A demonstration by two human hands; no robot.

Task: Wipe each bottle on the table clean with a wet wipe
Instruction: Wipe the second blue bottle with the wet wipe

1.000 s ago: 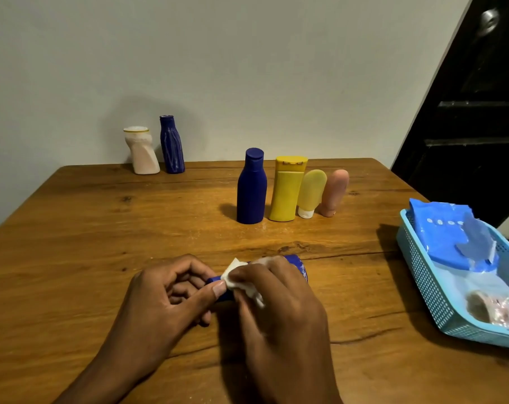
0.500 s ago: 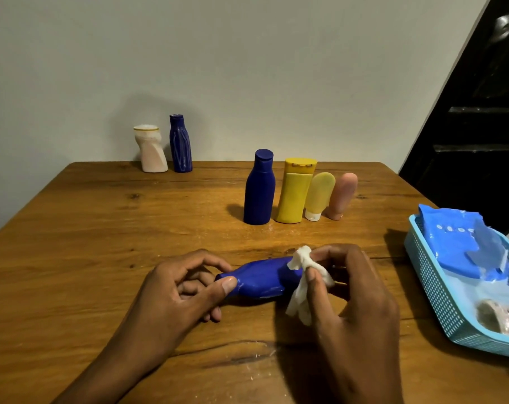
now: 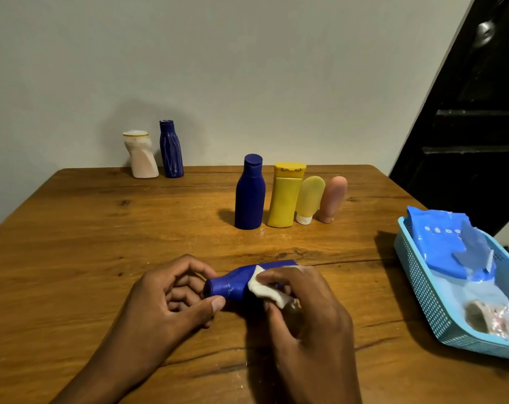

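A blue bottle [image 3: 233,282] lies on its side near the table's front, its cap end pointing left. My left hand [image 3: 171,298] grips that cap end between thumb and curled fingers. My right hand [image 3: 303,310] wraps over the bottle's body and pinches a white wet wipe [image 3: 265,290] against it. Farther back stand a dark blue bottle [image 3: 249,193], a yellow bottle [image 3: 285,196], a pale yellow tube [image 3: 309,202] and a pink tube [image 3: 332,199]. At the far left edge stand a white bottle [image 3: 141,156] and a ribbed blue bottle [image 3: 170,150].
A light blue basket [image 3: 416,275] sits at the right edge of the wooden table [image 3: 87,243], holding a blue wet-wipe pack [image 3: 440,243] and a crumpled used wipe [image 3: 486,316]. A dark door stands behind it on the right.
My right hand slid the wipe from the bottle's right end back leftward toward its neck. My left hand kept its hold on the cap end.
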